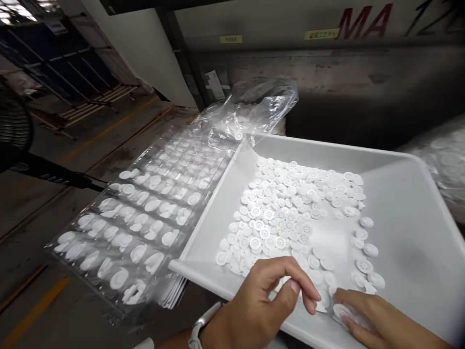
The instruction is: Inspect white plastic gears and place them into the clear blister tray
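A white plastic tray (410,213) holds a spread of several small white round plastic parts (290,213), like little wheels. My left hand (265,303) hovers over the tray's near edge with fingers curled in a pinch, touching parts at its fingertips. My right hand (378,322) rests at the tray's near rim, fingers closed on a white disc (343,312). A watch (199,329) sits on my left wrist.
Left of the tray lies a clear blister sheet (145,218) with rows of pockets, several holding white discs, on a stack of like sheets. A clear plastic bag (250,111) sits behind it. A grey machine wall (345,87) stands beyond; another bag of parts (443,165) at right.
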The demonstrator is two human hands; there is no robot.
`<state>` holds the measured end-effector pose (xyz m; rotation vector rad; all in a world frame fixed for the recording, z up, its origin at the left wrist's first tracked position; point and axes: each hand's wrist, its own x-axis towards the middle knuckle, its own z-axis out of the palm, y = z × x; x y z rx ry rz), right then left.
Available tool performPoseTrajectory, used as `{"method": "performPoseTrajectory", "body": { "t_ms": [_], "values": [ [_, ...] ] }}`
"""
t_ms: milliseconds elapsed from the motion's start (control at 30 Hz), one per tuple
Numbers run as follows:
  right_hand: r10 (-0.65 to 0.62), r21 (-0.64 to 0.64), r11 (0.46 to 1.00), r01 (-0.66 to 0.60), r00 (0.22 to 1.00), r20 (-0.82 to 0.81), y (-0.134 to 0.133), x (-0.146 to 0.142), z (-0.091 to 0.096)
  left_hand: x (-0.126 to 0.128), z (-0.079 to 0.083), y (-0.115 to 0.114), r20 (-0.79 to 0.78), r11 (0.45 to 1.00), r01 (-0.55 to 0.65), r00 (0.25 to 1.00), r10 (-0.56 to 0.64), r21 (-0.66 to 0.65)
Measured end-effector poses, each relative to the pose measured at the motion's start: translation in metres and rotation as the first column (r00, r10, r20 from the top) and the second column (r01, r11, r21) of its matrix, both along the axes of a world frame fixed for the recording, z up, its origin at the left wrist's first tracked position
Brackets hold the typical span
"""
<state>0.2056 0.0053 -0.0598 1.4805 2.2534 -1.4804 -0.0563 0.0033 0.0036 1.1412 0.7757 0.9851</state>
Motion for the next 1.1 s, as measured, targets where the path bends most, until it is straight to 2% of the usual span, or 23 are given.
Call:
{"method": "performPoseTrajectory", "body": {
  "t_ms": [100, 167, 200, 233, 267, 300, 333, 367, 400, 467, 533, 567, 667, 733, 800, 933, 1100],
  "values": [
    [-0.07, 0.046, 0.996, 0.074, 0.994, -0.088, 0.01, -0.006, 0.016, 0.01, 0.002, 0.007, 0.137, 0.987, 0.036, 0.991, -0.015, -0.156],
    [-0.115, 0.086, 0.988, 0.126, 0.986, -0.12, 0.018, -0.004, 0.024, 0.021, 0.002, 0.011, 0.282, 0.931, 0.009, 0.954, 0.101, -0.365],
    [-0.147, 0.105, 0.982, 0.16, 0.981, -0.123, 0.02, -0.003, 0.03, 0.028, 0.002, 0.012, 0.34, 0.866, -0.01, 0.917, 0.207, -0.5],
    [-0.192, 0.14, 0.968, 0.21, 0.973, -0.13, 0.022, -0.003, 0.038, 0.036, 0.001, 0.012, 0.37, 0.776, -0.019, 0.872, 0.321, -0.63],
    [-0.233, 0.196, 0.946, 0.26, 0.961, -0.151, 0.023, -0.006, 0.047, 0.044, 0.001, 0.012, 0.372, 0.676, -0.012, 0.827, 0.421, -0.737],
    [-0.268, 0.264, 0.913, 0.31, 0.946, -0.184, 0.023, -0.011, 0.056, 0.052, 0.001, 0.011, 0.368, 0.598, 0.005, 0.793, 0.486, -0.802],
    [-0.273, 0.397, 0.845, 0.358, 0.927, -0.256, 0.021, -0.019, 0.065, 0.06, 0.001, 0.01, 0.369, 0.553, 0.033, 0.777, 0.509, -0.832],
    [-0.216, 0.513, 0.784, 0.35, 0.928, -0.303, 0.019, -0.029, 0.072, 0.066, 0.001, 0.008, 0.387, 0.523, 0.082, 0.77, 0.508, -0.848],
    [-0.107, 0.607, 0.744, 0.28, 0.946, -0.305, 0.016, -0.039, 0.078, 0.072, 0.001, 0.007, 0.417, 0.503, 0.139, 0.76, 0.498, -0.853],
    [-0.013, 0.764, 0.632, 0.133, 0.987, -0.162, 0.009, -0.06, 0.082, 0.078, 0.003, 0.007, 0.471, 0.493, 0.207, 0.727, 0.501, -0.845],
    [-0.014, 0.817, 0.575, 0.05, 0.999, -0.052, 0.004, -0.071, 0.078, 0.081, 0.004, 0.008, 0.477, 0.489, 0.205, 0.698, 0.534, -0.848],
    [-0.031, 0.823, 0.566, 0.046, 0.999, -0.034, 0.002, -0.072, 0.074, 0.081, 0.005, 0.009, 0.462, 0.487, 0.18, 0.69, 0.557, -0.855],
    [-0.086, 0.784, 0.611, 0.107, 0.994, -0.069, -0.004, -0.063, 0.067, 0.081, 0.007, 0.01, 0.424, 0.455, 0.152, 0.691, 0.586, -0.877],
    [-0.143, 0.73, 0.661, 0.177, 0.984, -0.109, -0.007, -0.054, 0.066, 0.08, 0.007, 0.009, 0.445, 0.458, 0.179, 0.685, 0.577, -0.871],
    [-0.208, 0.679, 0.686, 0.261, 0.965, -0.161, -0.01, -0.048, 0.068, 0.08, 0.007, 0.008, 0.468, 0.467, 0.206, 0.683, 0.561, -0.86],
    [-0.275, 0.615, 0.722, 0.317, 0.947, -0.164, -0.012, -0.049, 0.071, 0.08, 0.004, 0.009, 0.485, 0.459, 0.26, 0.73, 0.482, -0.849],
    [-0.317, 0.584, 0.723, 0.369, 0.928, -0.194, -0.01, -0.052, 0.072, 0.081, 0.0, 0.011, 0.487, 0.465, 0.288, 0.779, 0.394, -0.837]
  ]
}}
